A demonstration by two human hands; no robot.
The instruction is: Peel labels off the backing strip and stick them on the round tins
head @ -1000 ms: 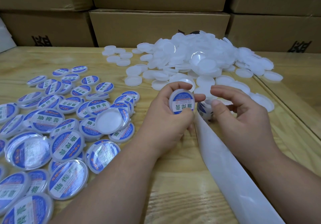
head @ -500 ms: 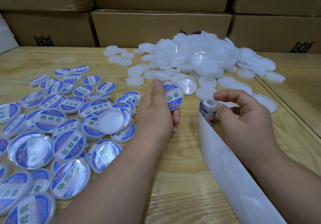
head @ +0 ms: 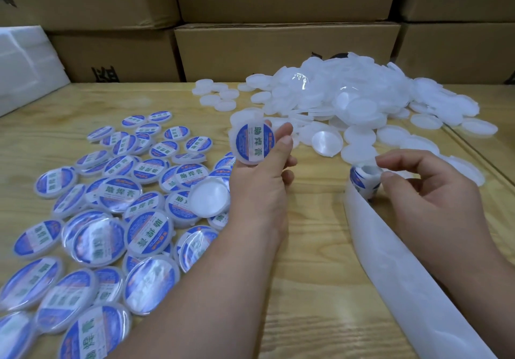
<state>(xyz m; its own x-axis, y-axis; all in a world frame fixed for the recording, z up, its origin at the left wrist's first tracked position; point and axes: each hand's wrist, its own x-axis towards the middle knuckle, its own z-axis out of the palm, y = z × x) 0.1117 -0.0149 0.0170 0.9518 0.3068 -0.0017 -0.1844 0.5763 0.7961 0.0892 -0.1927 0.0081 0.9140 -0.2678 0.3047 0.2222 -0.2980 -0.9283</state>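
Nearest us, the white backing strip [head: 412, 280] ran bare from the lower right corner up along the wooden table [head: 315, 261] to the small label roll [head: 363, 181]. Our right hand [head: 434, 199] rested at that roll, thumb and forefinger curled over its top; whether they had actually caught the edge of a label we could not tell, since the fingertips hid it. To its left, our left hand [head: 262, 188] pinched a labelled tin [head: 254, 144] by its rim, held up above the table and tilted so its blue-and-white face showed. We judged this tin finished and due for the spread of labelled tins [head: 111, 205] lying on the left. The next move called for releasing it there, taking a blank one, and peeling a fresh label cleanly off the strip. Farther back lay the heap of plain white tins [head: 362, 102], translucent and shallow, with cardboard boxes [head: 278, 49] stacked behind.
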